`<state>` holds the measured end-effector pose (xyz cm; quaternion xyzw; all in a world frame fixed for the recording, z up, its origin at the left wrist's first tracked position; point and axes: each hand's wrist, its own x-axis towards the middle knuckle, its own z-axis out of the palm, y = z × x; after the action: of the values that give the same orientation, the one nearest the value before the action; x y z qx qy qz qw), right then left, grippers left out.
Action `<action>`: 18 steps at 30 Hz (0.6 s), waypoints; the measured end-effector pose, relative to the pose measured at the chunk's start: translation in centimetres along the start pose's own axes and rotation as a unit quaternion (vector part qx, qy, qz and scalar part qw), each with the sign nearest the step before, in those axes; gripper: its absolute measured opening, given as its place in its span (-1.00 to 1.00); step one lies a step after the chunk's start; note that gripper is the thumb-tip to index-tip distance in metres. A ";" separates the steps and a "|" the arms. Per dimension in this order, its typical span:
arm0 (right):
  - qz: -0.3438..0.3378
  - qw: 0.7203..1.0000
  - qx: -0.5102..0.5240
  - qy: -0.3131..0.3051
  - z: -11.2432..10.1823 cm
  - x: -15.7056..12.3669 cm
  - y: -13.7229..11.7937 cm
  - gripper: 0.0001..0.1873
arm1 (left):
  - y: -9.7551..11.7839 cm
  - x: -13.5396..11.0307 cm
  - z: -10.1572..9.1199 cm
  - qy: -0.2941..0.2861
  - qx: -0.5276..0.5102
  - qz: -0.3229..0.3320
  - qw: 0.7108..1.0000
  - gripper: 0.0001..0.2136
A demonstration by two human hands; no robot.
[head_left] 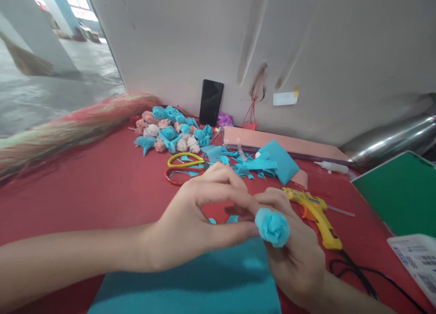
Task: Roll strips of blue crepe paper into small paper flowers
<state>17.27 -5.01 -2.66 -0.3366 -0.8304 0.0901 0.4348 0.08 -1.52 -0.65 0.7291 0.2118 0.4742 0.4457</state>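
A small blue crepe-paper flower [272, 228] is between my two hands, its ruffled top facing me. My left hand [200, 209] pinches its left edge between thumb and index finger, the other fingers bent above. Behind and below the flower, my right hand [299, 259] is closed around its base; the flower covers part of that grip. Under both hands lies a large blue paper sheet [197, 282]. Scissors with yellow and red handles [184, 155] rest just beyond my left hand. A yellow glue gun [316, 214] lies to the right of my right hand.
Finished blue, pink and white paper flowers [170, 130] are heaped at the back left. Blue paper scraps [252, 164] lie beyond my hands. A black phone [211, 103] leans on the grey panel [190, 32]. A green board [402, 191] and a black cable [361, 273] are at right.
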 end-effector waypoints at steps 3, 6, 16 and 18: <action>0.009 0.999 0.045 -0.015 -0.1 0.3 0.1 -0.62 | 0.1 0.2 -0.2 -0.020 -0.019 -0.022 0.999 -0.88; 0.028 0.995 0.091 -0.022 -0.1 0.5 0.0 -0.62 | 0.0 0.3 -0.3 -0.030 -0.055 -0.061 0.996 -0.86; 0.096 0.991 0.074 0.057 0.2 0.4 -0.5 -0.77 | -0.6 0.6 0.1 0.016 -0.110 -0.158 0.981 -0.82; 0.093 0.991 0.062 0.070 0.3 0.4 -0.7 -0.76 | -0.5 0.7 0.1 0.017 -0.098 -0.149 0.984 -0.83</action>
<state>16.52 -5.21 -2.25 -0.3904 -0.7557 0.1583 0.5015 0.56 -0.79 -0.75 0.6340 0.2783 0.4329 0.5772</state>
